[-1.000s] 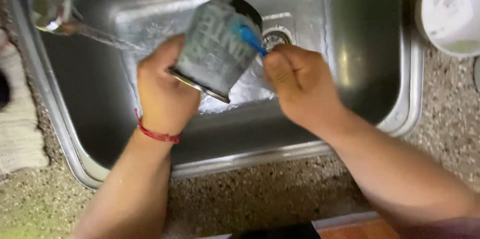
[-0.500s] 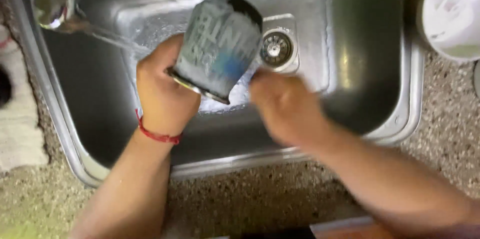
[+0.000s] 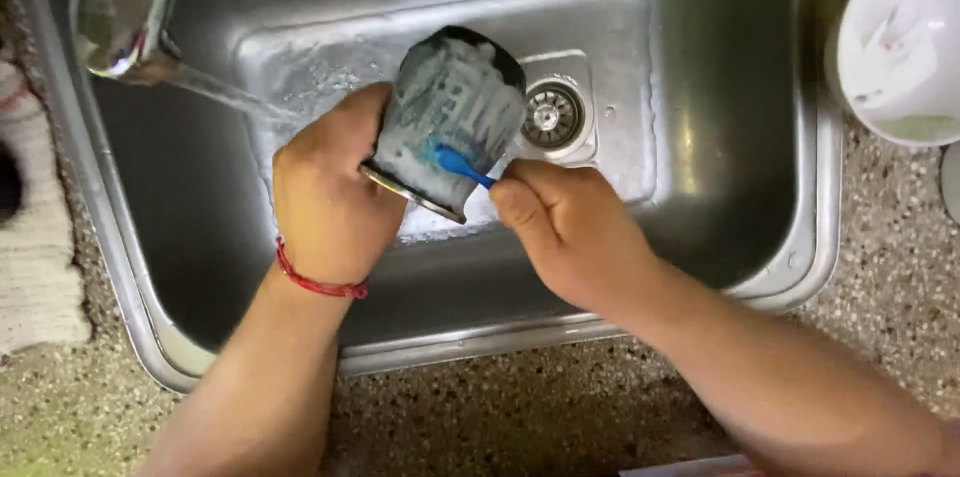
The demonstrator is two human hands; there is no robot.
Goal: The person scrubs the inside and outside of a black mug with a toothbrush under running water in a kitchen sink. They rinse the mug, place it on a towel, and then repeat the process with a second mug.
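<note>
1. The left hand (image 3: pixel 335 202) wraps around the dark, soapy cup (image 3: pixel 450 117), holding it tilted over the steel sink (image 3: pixel 700 137), near the drain (image 3: pixel 552 115).
2. The right hand (image 3: pixel 575 232) pinches a blue brush (image 3: pixel 458 163) against the cup's side.
3. Judged best: grip the slippery cup firmly, scrub with short strokes, and turn it to reach every side.
4. The cup's side bears pale printed markings under the foam; a white bowl (image 3: pixel 900 37) sits on the speckled counter (image 3: pixel 880 267) at right.

cup (image 3: pixel 455 107) grey, soapy streaks | brush (image 3: pixel 458 164) blue | wristband (image 3: pixel 318 283) red | sink (image 3: pixel 720 137) silver
</note>
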